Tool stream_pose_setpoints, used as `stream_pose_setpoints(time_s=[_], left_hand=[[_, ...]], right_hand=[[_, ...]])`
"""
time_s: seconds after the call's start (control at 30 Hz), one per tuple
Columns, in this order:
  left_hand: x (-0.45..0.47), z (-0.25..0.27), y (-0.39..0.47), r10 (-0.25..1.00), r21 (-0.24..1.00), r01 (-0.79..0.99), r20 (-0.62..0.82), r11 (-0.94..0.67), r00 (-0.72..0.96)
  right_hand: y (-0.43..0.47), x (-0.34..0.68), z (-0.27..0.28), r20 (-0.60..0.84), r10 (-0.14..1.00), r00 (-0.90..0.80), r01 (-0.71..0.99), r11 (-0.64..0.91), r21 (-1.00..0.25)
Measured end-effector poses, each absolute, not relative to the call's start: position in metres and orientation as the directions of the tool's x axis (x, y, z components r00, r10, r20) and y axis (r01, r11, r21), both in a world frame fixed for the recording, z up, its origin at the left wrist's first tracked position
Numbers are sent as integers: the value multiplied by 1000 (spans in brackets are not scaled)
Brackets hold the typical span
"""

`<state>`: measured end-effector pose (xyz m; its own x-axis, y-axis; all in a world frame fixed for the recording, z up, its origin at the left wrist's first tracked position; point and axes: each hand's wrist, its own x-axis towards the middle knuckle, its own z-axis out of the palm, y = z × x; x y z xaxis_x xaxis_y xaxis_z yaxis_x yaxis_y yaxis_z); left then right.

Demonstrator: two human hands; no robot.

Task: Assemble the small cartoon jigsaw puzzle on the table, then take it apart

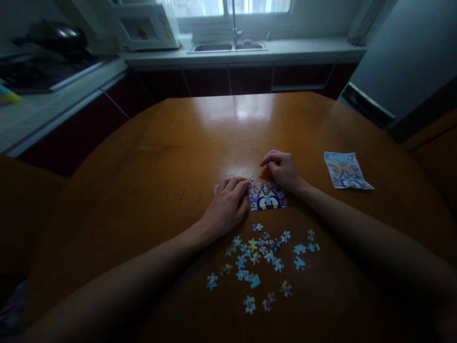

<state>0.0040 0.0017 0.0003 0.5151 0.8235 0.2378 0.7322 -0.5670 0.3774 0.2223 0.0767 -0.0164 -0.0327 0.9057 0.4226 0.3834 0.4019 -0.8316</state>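
A partly joined jigsaw puzzle [268, 200] with a blue dog's face lies on the table, its top edge uneven. Along its left side rests my left hand [230, 200], fingers bent together, the fingertips against the upper left corner and the thumb side along the edge. My right hand [282, 169] lies just beyond the upper right corner, fingers loosely bent, a gap between thumb and forefinger, nothing visible in it. Several loose jigsaw pieces [253, 244] are scattered nearer to me, many light blue, some yellow or multicoloured.
A creased picture sheet [346, 170] with a similar design lies to the right on the brown wooden table [171, 143]. Beyond the table stand a counter with a sink [228, 47] and a white microwave [144, 28]. A dark pan [57, 35] sits on the stove at left.
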Motion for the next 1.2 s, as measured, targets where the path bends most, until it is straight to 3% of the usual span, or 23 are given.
stream_pose_setpoints(time_s=[1.2], left_hand=[[3, 1, -1, 833, 414, 724, 228, -552, 505]], right_hand=[[73, 226, -16, 442, 895, -55, 402, 425, -811]])
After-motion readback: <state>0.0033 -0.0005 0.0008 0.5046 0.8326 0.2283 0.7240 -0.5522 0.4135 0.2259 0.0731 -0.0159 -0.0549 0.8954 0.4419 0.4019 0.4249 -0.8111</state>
